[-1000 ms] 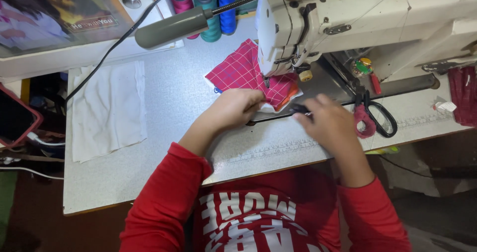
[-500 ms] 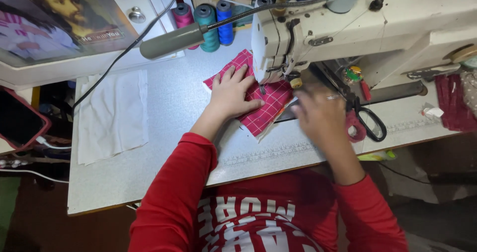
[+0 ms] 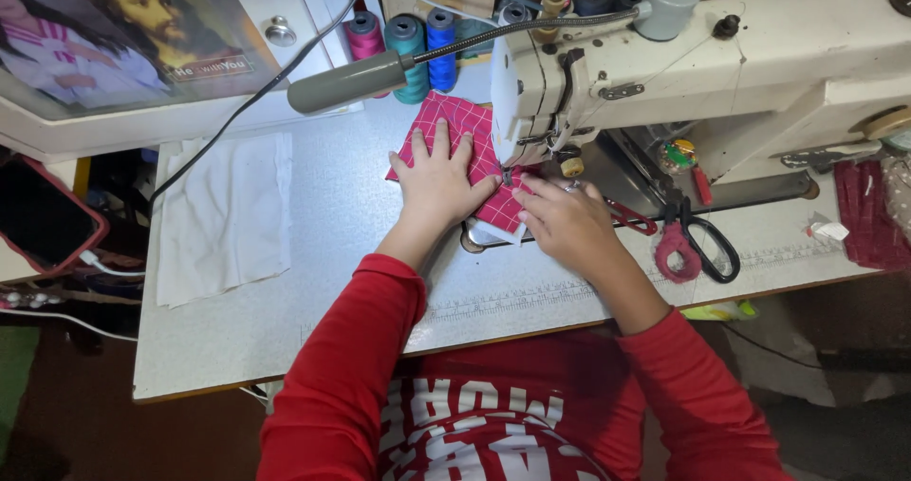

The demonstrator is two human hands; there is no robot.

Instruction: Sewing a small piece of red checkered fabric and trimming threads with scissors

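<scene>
The left hand [image 3: 438, 185] lies flat, fingers spread, palm down on the red checked cloth [image 3: 460, 128], pressing it to the table [image 3: 313, 301] w/o gripping it. The right hand [image 3: 567, 223] rests just right of it, fingers bent & tips on the cloth's near edge by the needle; can't tell if it pinches the edge or only presses. The cloth sits under the head of the cream sewing machine [image 3: 759, 64], its far end sticking out toward the back-left, its near corner tucked betw. the 2 hands. Scissors w/ pink & black handles [image 3: 697, 249] lie on the table to the right of the right hand, close but not touching. A grey lamp on a bendy neck [image 3: 346, 81] hangs over the table above the cloth. Behind it stand 3 thread spools [image 3: 410, 45]: 1 pink, 1 teal, 1 blue. A white cloth [image 3: 223, 215] lies flat well to the left. A phone in a red case [image 3: 43, 217] sits at the far left edge, off the table. Both sleeves are red.
</scene>
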